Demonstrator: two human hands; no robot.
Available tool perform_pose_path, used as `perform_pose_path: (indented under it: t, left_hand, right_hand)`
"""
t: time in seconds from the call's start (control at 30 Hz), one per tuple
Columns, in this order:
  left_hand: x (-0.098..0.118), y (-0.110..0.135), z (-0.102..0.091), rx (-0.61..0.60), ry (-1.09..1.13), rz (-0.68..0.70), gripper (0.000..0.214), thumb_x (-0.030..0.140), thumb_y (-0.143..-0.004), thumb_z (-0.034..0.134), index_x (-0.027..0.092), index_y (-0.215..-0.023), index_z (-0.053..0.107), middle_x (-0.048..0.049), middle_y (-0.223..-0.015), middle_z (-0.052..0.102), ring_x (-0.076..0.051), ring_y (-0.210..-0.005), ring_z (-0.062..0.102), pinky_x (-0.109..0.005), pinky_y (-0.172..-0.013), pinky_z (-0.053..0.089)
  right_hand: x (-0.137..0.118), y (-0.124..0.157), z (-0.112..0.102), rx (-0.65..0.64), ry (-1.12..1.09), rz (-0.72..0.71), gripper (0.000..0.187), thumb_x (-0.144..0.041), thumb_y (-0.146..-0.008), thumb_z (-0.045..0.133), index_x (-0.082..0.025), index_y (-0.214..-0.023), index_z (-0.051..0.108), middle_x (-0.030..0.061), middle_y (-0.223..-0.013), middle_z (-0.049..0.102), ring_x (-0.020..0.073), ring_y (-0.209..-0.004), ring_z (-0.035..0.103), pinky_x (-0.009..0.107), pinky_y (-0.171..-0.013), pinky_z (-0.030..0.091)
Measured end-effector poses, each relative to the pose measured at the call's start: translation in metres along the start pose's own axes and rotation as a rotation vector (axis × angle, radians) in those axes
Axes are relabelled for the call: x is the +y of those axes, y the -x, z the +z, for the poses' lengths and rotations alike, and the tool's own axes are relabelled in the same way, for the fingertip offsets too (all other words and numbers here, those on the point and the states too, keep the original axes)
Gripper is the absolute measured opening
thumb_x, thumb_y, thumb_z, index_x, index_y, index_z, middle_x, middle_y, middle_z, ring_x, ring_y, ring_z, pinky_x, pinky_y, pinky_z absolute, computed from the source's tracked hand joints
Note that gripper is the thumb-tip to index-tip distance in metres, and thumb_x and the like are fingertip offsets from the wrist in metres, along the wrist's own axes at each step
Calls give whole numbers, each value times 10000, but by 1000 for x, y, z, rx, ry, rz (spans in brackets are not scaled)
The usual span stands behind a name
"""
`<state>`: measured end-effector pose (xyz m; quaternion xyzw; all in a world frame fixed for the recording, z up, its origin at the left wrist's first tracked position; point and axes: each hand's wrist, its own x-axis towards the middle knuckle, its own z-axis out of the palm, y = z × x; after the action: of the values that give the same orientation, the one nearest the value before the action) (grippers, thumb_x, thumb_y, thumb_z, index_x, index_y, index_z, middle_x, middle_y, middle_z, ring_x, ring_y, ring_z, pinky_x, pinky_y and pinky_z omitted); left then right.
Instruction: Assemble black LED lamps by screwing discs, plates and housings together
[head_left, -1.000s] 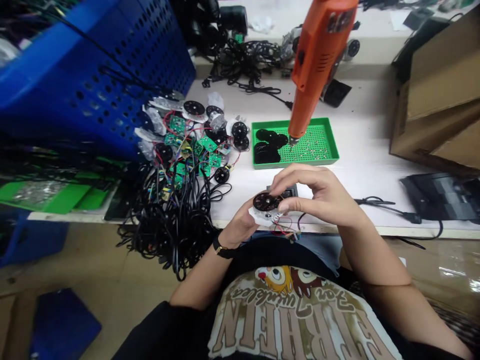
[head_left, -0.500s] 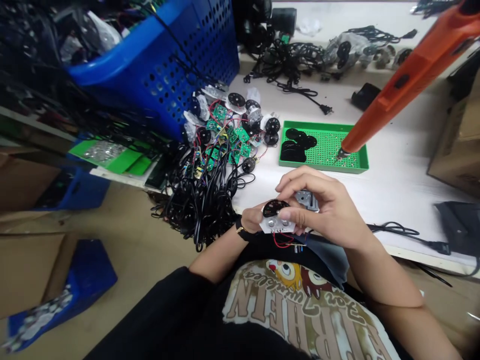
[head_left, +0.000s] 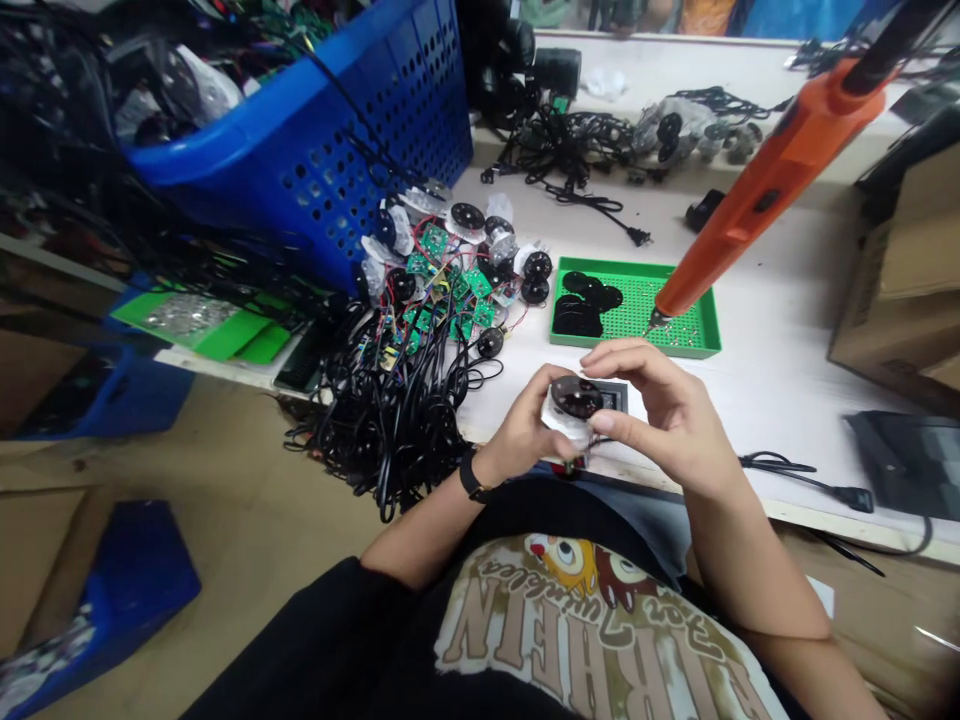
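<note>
My left hand (head_left: 521, 440) cradles a round black disc (head_left: 576, 397) from below, and a white plastic backing (head_left: 559, 425) shows under its edge. My right hand (head_left: 660, 410) pinches the same disc from the right, with its thumb near the lower rim and its fingers arched over the top. A few thin wires trail below the disc, mostly hidden by my fingers. An orange electric screwdriver (head_left: 765, 195) hangs slanted from above, its bit over the green tray (head_left: 637, 345) and clear of both hands.
Several black discs (head_left: 577, 310) lie in the green tray among small screws. A heap of black cables (head_left: 390, 420) and green circuit boards (head_left: 450, 285) sits left of my hands, below a blue perforated crate (head_left: 337, 150). A cardboard box (head_left: 900, 270) stands at right.
The orange screwdriver has swung from upright to a slant over the tray. The disc has turned in my hands, with less of its white backing showing.
</note>
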<state>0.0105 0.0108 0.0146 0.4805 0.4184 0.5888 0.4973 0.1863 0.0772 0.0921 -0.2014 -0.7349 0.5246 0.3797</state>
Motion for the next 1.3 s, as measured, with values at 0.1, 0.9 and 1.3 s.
perform_pose_path:
  t: [0.1,0.9,1.3]
  left_hand:
    - [5,0,3,217,-436,184,771,632,-555,967,225,-1080,576,-34,-984,664,-221,-889,655,-346,-802,541]
    - [-17,4,32,635,-517,600,636,500,-719,922,255,-1077,457,13,-972,550,-165,-857,601,-326,-793,487]
    - [-23,4,28,618,-456,643,678,418,-686,975,253,-1157,516,-6,-1054,573,-175,-948,613,-325,-866,504]
  right_hand:
    - [5,8,0,94,126,18,323,-296,-868,837,-290,-1156,691,48,-1234,678,217,-1227,633,414,-1091,501]
    - [3,-1,10,230,134,-24,270,-313,-800,896,-246,-1016,748,60,-1140,723,221,-1104,668,406,-1008,540]
    - [5,-6,12,199,123,-39,300,-438,-816,879,-249,-1008,747,61,-1122,740,220,-1082,680,411,-996,555]
